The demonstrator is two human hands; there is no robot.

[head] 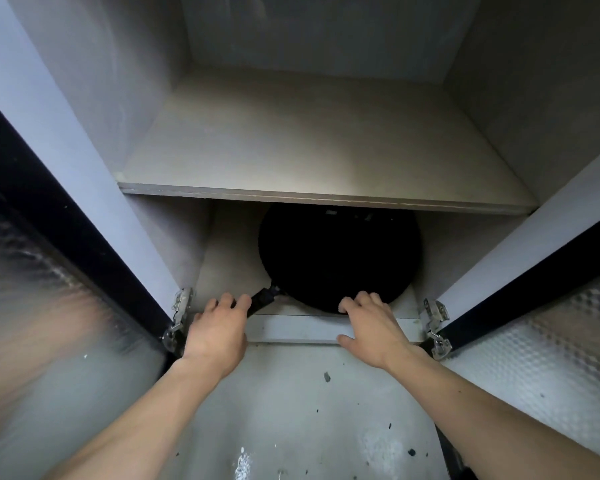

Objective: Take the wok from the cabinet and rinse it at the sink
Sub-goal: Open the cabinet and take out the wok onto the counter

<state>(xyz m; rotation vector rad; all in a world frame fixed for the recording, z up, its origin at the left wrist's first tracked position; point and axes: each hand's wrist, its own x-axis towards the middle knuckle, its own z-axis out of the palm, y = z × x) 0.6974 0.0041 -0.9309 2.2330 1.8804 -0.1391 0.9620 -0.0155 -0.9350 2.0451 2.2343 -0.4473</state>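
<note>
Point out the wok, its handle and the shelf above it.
wok [340, 258]: head view, dark underside.
handle [263, 299]: head view, black bar beside the left hand.
shelf [326, 197]: head view, front edge.

Left hand [219, 332] seemingly gripping wok [340, 258] handle [262, 299].

1. The wok [340, 258] looks matt black, its surface too dark to tell smooth from rough.
2. The shelf [319, 147] is a matt, pale laminated board.
3. The hinges [436, 327] are shiny metal.
4. The cabinet doors [565, 327] carry textured, patterned glass in glossy black frames.
5. The floor [291, 410] is dull, speckled grey.
</note>
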